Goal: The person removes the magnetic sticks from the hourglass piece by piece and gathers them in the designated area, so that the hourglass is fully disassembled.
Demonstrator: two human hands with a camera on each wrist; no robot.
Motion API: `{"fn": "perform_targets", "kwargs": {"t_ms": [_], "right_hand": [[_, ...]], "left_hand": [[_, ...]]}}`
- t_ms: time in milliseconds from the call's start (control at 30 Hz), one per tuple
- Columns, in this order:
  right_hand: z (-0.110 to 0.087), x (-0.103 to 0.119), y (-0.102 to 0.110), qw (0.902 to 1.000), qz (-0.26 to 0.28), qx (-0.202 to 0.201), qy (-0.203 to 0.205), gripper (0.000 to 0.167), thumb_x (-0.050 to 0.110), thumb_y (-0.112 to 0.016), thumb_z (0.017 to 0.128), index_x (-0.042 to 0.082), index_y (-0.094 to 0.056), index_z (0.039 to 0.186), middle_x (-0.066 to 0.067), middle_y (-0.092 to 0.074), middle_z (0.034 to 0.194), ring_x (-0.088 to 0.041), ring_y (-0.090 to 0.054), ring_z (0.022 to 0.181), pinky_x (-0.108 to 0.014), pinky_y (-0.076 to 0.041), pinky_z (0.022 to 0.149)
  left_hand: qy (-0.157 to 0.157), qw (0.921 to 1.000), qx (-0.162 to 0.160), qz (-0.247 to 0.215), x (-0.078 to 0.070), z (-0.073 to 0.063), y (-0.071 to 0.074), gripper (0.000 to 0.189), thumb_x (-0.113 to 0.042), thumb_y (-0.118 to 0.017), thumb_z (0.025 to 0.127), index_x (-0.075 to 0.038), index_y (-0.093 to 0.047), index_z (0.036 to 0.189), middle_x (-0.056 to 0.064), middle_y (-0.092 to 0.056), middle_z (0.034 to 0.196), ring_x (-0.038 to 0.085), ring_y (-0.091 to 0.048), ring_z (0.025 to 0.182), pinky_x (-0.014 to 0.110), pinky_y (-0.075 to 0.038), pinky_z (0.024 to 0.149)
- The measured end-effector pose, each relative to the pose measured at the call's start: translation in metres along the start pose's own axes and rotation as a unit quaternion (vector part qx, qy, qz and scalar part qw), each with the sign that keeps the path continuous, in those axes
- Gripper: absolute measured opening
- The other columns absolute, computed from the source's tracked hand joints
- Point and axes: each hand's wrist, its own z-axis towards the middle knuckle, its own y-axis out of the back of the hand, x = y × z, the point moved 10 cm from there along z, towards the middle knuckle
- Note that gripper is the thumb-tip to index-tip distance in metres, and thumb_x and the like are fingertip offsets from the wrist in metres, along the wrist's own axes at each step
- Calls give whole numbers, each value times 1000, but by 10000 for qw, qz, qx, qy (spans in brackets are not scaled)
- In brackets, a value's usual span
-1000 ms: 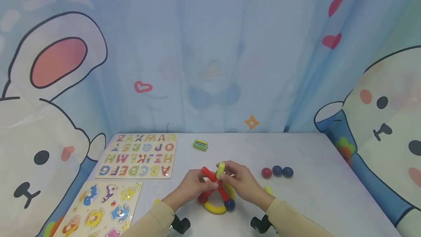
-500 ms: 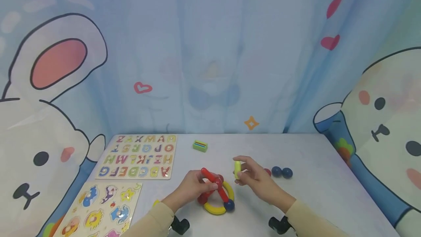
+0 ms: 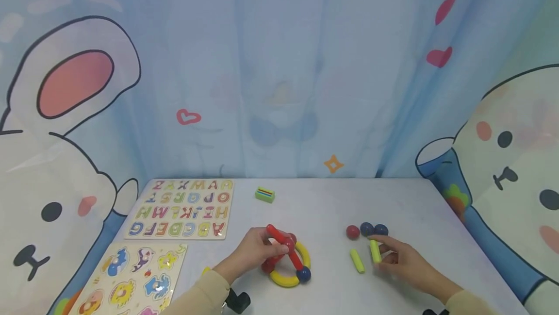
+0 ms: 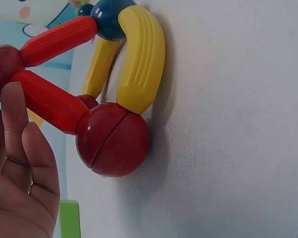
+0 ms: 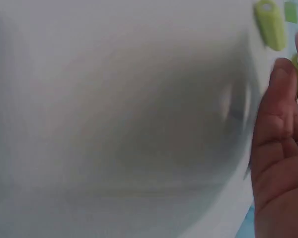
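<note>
At the middle of the table stands a toy structure of balls and rods. Its base ring has yellow curved rods [image 3: 285, 280] and a blue ball [image 3: 303, 274]. Red rods [image 4: 52, 100] rise from the ring to a red top ball [image 3: 289, 243]. My left hand [image 3: 253, 253] holds the structure near that ball, thumb in front. Over on the right, my right hand [image 3: 403, 262] pinches a short yellow-green rod [image 3: 375, 252] between thumb and fingers. A second yellow-green rod [image 3: 357, 261] lies just left of it.
Behind the right hand sit a loose red ball [image 3: 353, 232] and two blue balls [image 3: 367, 229]. An alphabet puzzle board [image 3: 230, 208] and a picture puzzle board [image 3: 146, 295] lie at left. Toward the back is a small green block [image 3: 265, 194].
My right hand has taken the yellow-green rod off the structure's top and carried it right, beside the second rod. The left hand keeps its hold in the same place.
</note>
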Motion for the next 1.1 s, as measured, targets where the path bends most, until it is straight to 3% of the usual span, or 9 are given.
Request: {"fn": "perform_targets", "kwargs": {"t_ms": [133, 333, 600, 900, 1100], "right_hand": [[1, -7, -12, 9988, -450, 196, 42, 68, 16, -88, 74, 12, -59, 136, -3, -57, 97, -19, -54, 80, -27, -50, 63], [6, -7, -17, 9972, -740, 132, -6, 68, 16, -89, 72, 16, -61, 134, 0, -55, 94, -17, -52, 77, -27, -47, 61], [11, -6, -24, 9967, -705, 362, 182, 70, 18, -89, 72, 14, -59, 136, -2, -51, 94, -20, -49, 77, -26, -44, 59], [8, -8, -23, 9982, -482, 350, -76, 70, 12, -88, 73, 15, -59, 136, -3, -50, 98, -20, -49, 79, -27, -44, 59], [8, -10, -25, 9981, -447, 415, 63, 70, 13, -88, 74, 14, -58, 137, -4, -49, 98, -21, -48, 79, -26, -44, 59]], "left_hand": [[1, 10000, 5, 21, 0, -1, -1, 29, -30, -81, 84, -19, -74, 110, 1, -67, 87, 20, -60, 75, 33, -52, 62], [-46, 10000, 32, -1, 0, 0, -1, 29, -30, -81, 84, -19, -74, 110, 2, -67, 89, 20, -59, 76, 32, -51, 63], [-66, 10000, 29, -9, 1, 0, 0, 29, -30, -81, 84, -19, -74, 109, 1, -67, 88, 20, -60, 75, 32, -51, 62], [-87, 9999, 56, -17, 1, -1, 0, 31, -30, -81, 84, -18, -73, 112, 1, -67, 86, 20, -59, 75, 32, -50, 62], [-125, 9999, 84, 2, -2, -2, 0, 30, -29, -81, 85, -18, -73, 111, 2, -67, 88, 20, -59, 75, 31, -50, 62]]}}
